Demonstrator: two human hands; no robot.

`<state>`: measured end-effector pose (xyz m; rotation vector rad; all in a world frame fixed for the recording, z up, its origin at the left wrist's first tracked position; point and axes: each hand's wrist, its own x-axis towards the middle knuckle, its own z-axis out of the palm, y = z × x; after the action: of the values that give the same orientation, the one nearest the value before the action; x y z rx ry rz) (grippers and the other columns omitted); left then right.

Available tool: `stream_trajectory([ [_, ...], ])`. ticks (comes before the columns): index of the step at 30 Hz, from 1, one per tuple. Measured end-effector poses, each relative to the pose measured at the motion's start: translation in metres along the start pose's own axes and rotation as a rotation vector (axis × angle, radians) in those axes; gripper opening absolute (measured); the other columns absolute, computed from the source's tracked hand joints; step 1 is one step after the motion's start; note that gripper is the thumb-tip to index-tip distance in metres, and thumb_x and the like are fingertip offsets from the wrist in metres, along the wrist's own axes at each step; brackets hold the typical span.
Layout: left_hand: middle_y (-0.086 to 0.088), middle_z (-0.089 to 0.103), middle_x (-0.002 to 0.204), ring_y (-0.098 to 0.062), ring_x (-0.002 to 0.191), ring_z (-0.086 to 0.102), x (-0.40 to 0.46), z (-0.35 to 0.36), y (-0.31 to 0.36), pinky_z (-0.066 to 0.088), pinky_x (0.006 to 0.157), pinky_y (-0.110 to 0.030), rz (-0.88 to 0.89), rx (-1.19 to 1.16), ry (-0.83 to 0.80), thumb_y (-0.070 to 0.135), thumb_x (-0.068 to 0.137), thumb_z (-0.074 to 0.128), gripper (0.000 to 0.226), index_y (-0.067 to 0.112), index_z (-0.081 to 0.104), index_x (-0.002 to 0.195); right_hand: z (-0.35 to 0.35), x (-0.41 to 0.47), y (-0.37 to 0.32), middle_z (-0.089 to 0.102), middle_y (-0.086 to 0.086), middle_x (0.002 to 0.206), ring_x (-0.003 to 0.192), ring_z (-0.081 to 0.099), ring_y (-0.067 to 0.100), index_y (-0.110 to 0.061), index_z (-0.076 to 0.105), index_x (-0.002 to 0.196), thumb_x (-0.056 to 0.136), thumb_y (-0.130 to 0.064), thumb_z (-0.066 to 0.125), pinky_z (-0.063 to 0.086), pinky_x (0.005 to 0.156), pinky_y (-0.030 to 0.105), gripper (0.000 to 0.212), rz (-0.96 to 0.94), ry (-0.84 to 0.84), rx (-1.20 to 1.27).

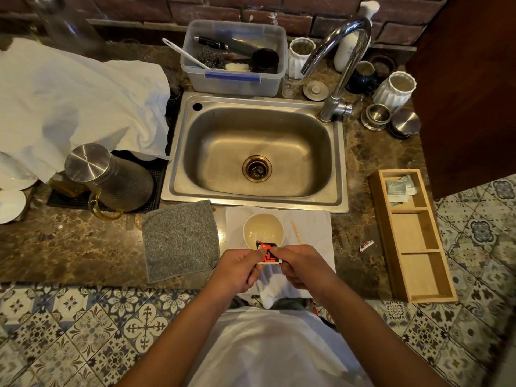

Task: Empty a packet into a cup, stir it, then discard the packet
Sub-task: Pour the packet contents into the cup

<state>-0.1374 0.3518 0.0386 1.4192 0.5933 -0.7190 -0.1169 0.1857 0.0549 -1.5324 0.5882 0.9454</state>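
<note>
While both hands pinch it from either side, the red and white packet (267, 253) hangs just over the near rim of the cream cup (263, 229). The left hand (242, 270) grips its left edge between thumb and fingers, and the right hand (300, 268) does the same on the right edge. Whether the packet is torn open cannot be told. The cup holds a shallow pool of pale liquid and stands on a white cloth (312, 227), where a thin wooden stirrer (296, 232) lies just right of it. A grey cloth (180, 240) lies beside the cup on the left.

Further right, a small torn scrap (366, 245) of red and white wrapper sits on the marble counter (69, 247), near a wooden tray (413, 236) with three compartments; only the far one holds anything, a few pale sachets (399, 187). Behind the cup the steel sink (257, 152) is bare down to its drain. Beyond it a clear plastic tub (234, 58) holds a steel scourer, a white spatula, a dark cup and a black-handled tool. A lidded metal jug (109, 177) stands on a black mat at left.
</note>
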Motion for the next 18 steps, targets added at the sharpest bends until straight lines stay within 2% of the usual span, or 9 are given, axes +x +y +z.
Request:
stream_trajectory([
  [3,-0.003,0.041,0.036,-0.01,0.029,0.027,-0.0009,-0.0003,0.0017,0.021,0.036,-0.017,0.0,0.009,-0.007,0.026,0.1,0.059,0.05,0.015,0.058,0.051,-0.0004,-0.0017,-0.0011,0.038,-0.004,0.044,0.037,0.027,0.008,-0.012,0.062,0.073,0.097,-0.031,0.064,0.024,0.042,0.021,0.03,-0.002,-0.005,-0.002],
  [11,-0.004,0.041,0.037,-0.01,0.028,0.027,-0.0011,0.0,0.0034,0.021,0.036,-0.016,-0.004,0.001,-0.006,0.026,0.099,0.059,0.043,0.008,0.059,0.06,-0.0012,-0.0038,-0.0003,0.038,-0.002,0.046,0.04,0.027,0.01,-0.019,0.057,0.056,0.098,-0.028,0.063,0.025,0.042,0.021,0.043,-0.042,0.013,0.041],
  [18,-0.01,0.048,0.04,-0.014,0.029,0.028,-0.0008,0.0003,0.0051,0.02,0.036,-0.018,-0.031,-0.075,0.016,0.032,0.102,0.051,0.054,0.007,0.057,0.055,-0.0017,-0.0041,-0.0001,0.035,-0.002,0.046,0.039,0.025,0.01,-0.02,0.053,0.052,0.099,-0.024,0.062,0.023,0.041,0.021,0.048,-0.054,0.001,0.072],
])
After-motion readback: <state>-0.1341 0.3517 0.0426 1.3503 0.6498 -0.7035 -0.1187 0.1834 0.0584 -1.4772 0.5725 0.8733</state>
